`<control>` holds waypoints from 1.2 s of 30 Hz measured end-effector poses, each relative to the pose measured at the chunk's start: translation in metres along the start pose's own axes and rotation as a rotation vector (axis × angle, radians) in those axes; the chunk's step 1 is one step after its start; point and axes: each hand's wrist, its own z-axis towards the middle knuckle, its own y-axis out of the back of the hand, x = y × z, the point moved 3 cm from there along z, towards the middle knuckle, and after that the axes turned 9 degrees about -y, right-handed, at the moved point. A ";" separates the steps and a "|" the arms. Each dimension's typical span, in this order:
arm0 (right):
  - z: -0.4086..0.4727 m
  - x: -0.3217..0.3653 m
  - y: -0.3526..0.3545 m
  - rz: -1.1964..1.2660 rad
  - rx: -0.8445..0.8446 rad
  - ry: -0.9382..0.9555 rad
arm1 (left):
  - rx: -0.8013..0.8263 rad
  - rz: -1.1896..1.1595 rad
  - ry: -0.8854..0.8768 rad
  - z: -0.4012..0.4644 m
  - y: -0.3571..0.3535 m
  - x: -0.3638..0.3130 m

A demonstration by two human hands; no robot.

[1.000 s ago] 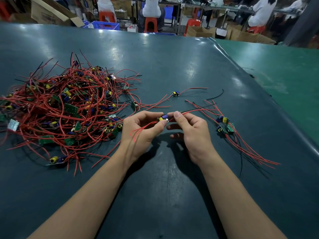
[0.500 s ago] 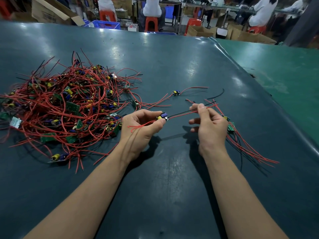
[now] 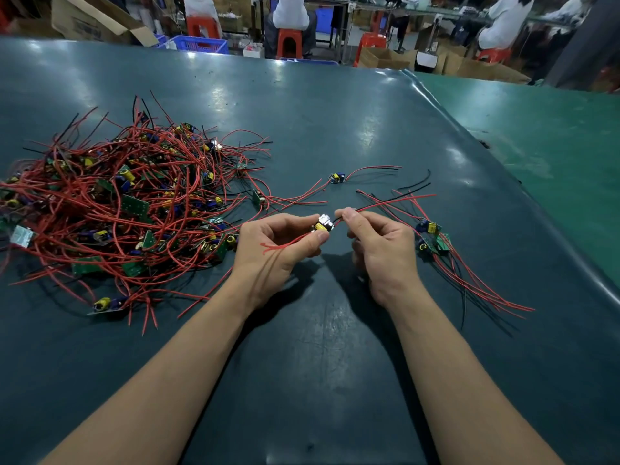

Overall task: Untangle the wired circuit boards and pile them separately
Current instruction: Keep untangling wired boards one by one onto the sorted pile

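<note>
A big tangled heap of small green circuit boards with red and black wires (image 3: 127, 209) lies on the left of the dark table (image 3: 318, 380). My left hand (image 3: 278, 253) pinches one small board with a yellow part (image 3: 322, 224), its short red leads trailing over my palm. My right hand (image 3: 382, 250) pinches that board's long red and black wires (image 3: 385, 203) close beside the board. To the right lies a small sorted pile of boards (image 3: 431, 238) with wires fanned toward the near right. A single wired board (image 3: 336, 178) rests apart, farther back.
The table's raised right edge (image 3: 503, 169) meets a green surface (image 3: 553, 139). Beyond the far edge are cardboard boxes (image 3: 90, 21), a blue crate (image 3: 201, 45), orange stools and seated people in white.
My right hand slid out along the wires to the right half a second ago, then came back in next to the board. The board has turned in my left fingers.
</note>
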 end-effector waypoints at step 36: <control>-0.004 0.008 0.002 0.036 0.196 -0.143 | 0.036 -0.183 0.166 0.007 0.001 0.001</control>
